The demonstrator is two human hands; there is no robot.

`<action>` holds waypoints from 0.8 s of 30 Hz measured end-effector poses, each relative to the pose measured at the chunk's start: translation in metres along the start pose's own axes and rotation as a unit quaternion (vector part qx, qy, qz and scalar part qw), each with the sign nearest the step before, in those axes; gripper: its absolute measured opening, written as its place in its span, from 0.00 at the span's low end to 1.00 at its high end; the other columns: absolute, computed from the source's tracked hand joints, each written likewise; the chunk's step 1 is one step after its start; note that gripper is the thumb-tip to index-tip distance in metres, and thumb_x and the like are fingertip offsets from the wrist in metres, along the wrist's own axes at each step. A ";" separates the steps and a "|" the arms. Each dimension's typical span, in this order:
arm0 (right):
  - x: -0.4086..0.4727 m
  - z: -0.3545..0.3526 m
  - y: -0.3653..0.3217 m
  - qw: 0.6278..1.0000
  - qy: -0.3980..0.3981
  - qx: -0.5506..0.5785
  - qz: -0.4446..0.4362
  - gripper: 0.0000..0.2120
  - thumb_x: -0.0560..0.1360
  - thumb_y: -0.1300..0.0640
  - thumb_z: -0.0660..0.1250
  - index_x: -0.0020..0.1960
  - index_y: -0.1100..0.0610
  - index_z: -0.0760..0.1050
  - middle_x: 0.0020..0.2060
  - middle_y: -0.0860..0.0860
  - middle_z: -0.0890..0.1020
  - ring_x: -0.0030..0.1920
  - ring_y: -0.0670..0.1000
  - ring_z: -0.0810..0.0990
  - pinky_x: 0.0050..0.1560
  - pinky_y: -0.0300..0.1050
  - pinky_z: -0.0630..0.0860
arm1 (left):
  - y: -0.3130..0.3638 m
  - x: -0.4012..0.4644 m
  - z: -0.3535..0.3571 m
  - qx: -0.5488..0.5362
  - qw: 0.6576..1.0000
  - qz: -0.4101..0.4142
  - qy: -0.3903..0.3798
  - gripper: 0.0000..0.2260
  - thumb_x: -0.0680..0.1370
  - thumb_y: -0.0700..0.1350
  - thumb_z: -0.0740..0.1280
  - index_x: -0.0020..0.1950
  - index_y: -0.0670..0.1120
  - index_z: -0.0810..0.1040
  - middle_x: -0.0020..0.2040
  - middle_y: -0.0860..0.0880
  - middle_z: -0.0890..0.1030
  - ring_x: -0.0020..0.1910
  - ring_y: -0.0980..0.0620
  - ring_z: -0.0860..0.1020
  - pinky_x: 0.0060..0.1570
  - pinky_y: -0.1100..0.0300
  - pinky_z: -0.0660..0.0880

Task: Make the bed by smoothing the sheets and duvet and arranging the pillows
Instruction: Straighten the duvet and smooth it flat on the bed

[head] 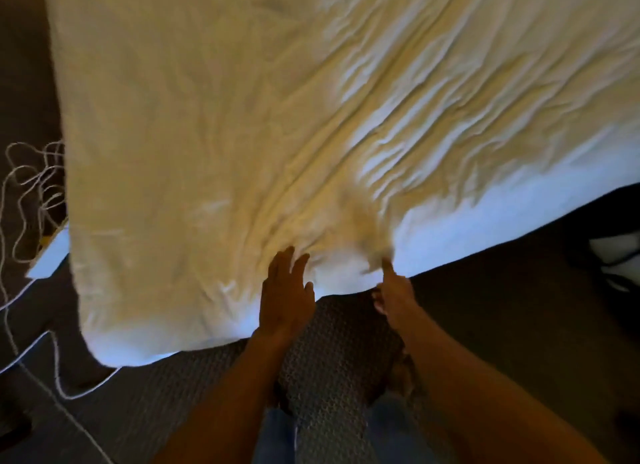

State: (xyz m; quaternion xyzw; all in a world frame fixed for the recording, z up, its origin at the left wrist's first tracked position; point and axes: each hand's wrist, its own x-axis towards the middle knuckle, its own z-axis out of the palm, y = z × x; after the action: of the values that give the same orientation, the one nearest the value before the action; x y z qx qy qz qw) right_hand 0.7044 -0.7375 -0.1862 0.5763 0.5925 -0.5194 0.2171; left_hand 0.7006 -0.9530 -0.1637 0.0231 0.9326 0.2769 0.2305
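Duvet (277, 117), white, creased, under left hand (285, 290)

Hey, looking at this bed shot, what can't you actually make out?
Head view:
- Pillows: none in view; the frame's top edge cuts off the duvet.
- Right hand: fingers blurred and buried in the fabric, grip unclear.
- White cable: ends run past the left edge.
- Sheets: hidden under the duvet.

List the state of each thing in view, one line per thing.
duvet: spread over the bed, wrinkled, near edge hanging over the side
left hand: fingers straight, at the duvet's near edge
right hand: pinching the duvet edge
white cord: lying tangled on the floor
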 end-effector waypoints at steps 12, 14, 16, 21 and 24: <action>0.099 -0.123 -0.083 0.994 -0.094 -0.041 -0.050 0.25 0.78 0.33 0.58 0.48 0.55 0.79 0.46 0.57 0.80 0.47 0.57 0.77 0.48 0.50 0.71 | 0.181 0.094 0.079 0.087 0.993 0.050 -0.067 0.32 0.82 0.47 0.64 0.83 0.56 0.53 0.84 0.49 0.44 0.83 0.46 0.44 0.78 0.47 0.55; 0.120 -0.148 -0.111 0.994 -0.090 -0.023 -0.051 0.39 0.75 0.23 0.52 0.54 0.56 0.81 0.45 0.55 0.80 0.47 0.57 0.78 0.49 0.50 0.72 | 0.207 0.111 0.098 0.092 0.987 0.057 -0.118 0.33 0.82 0.48 0.64 0.83 0.57 0.53 0.84 0.49 0.41 0.83 0.45 0.42 0.79 0.47 0.55; 0.144 -0.168 -0.139 0.990 -0.077 -0.061 -0.106 0.38 0.77 0.25 0.50 0.61 0.55 0.79 0.50 0.56 0.79 0.51 0.57 0.77 0.54 0.52 0.72 | 0.227 0.122 0.116 0.128 0.978 0.041 -0.162 0.32 0.82 0.50 0.65 0.83 0.56 0.55 0.84 0.46 0.41 0.83 0.41 0.42 0.79 0.43 0.56; 0.181 -0.199 -0.149 0.964 -0.061 -0.188 -0.180 0.17 0.85 0.57 0.55 0.66 0.64 0.75 0.66 0.63 0.77 0.66 0.64 0.75 0.65 0.54 0.73 | 0.249 0.128 0.128 0.156 0.972 -0.029 -0.171 0.29 0.82 0.49 0.63 0.82 0.57 0.59 0.84 0.47 0.42 0.83 0.40 0.43 0.77 0.43 0.57; 0.175 -0.217 -0.111 0.971 -0.060 -0.154 -0.173 0.17 0.85 0.54 0.55 0.45 0.61 0.77 0.55 0.63 0.81 0.59 0.64 0.78 0.60 0.55 0.75 | 0.251 0.125 0.123 0.167 0.977 -0.029 -0.130 0.23 0.81 0.47 0.63 0.77 0.57 0.67 0.84 0.51 0.51 0.82 0.44 0.52 0.74 0.45 0.64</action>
State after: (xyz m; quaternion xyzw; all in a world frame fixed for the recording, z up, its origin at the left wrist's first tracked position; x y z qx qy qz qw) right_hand 0.6347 -0.4469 -0.2164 0.3926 0.7420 -0.4851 0.2451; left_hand 0.6223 -0.6570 -0.1744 0.0700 0.9280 0.1046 0.3506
